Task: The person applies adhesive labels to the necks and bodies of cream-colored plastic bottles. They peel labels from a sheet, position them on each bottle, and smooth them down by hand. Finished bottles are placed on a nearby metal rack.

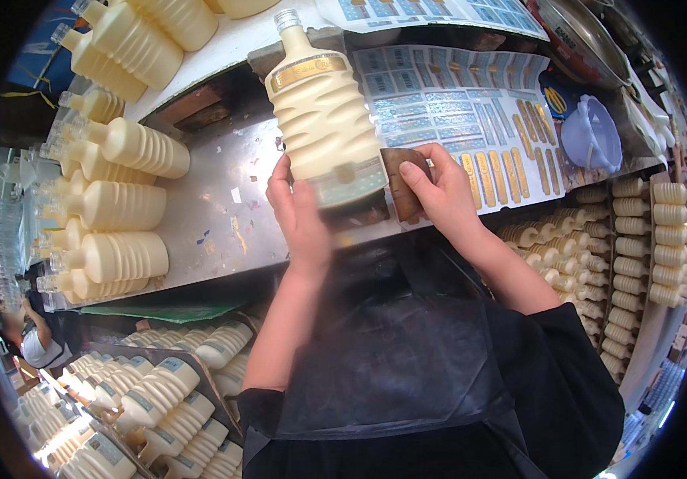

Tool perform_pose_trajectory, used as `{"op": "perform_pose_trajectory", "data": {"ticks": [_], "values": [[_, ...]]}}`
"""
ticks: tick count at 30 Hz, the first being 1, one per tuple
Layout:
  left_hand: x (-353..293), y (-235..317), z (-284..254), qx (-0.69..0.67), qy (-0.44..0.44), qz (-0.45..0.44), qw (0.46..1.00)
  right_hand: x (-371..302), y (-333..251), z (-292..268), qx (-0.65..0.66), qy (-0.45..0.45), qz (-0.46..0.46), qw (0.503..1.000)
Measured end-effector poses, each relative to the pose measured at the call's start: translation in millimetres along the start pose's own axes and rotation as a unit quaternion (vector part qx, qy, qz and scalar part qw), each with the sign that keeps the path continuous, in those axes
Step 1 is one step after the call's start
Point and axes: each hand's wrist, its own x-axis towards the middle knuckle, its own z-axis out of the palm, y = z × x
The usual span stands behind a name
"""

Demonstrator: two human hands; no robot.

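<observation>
A cream ribbed bottle with a clear screw neck and a gold neck label lies on the metal worktop, neck pointing away from me. My left hand presses against its lower left side, over a pale label near the base. My right hand holds a small brown block against the bottle's lower right side.
Sheets of blue and gold stickers lie right of the bottle, with a lilac plastic cup beyond. Unlabelled cream bottles are piled at the left. Labelled ones fill a crate at lower left, more bottles at right. Another person works at far left.
</observation>
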Motion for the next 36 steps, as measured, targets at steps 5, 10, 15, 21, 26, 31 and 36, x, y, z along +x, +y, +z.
{"op": "perform_pose_trajectory", "data": {"ticks": [5,10,15,21,26,31,36], "values": [[-2,12,3,-0.049,-0.005,-0.020,0.999,16,19,-4,0.089,0.026,-0.074,0.993],[-1,15,7,-0.036,0.004,-0.010,0.999,7,1,5,0.175,-0.004,-0.093,0.980],[0,3,3,0.092,0.005,0.025,0.995,8,13,13,0.015,0.047,-0.110,0.993],[-1,9,4,-0.032,-0.007,0.006,0.999,15,15,10,0.073,0.035,-0.110,0.991],[-2,18,1,-0.110,0.003,-0.025,0.994,35,14,-11,0.208,-0.022,-0.046,0.977],[2,6,0,-0.105,-0.001,-0.031,0.994,28,-3,2,0.029,-0.141,-0.051,0.988],[2,3,4,0.099,0.013,-0.004,0.995,24,-27,14,-0.105,-0.120,-0.046,0.986]]}}
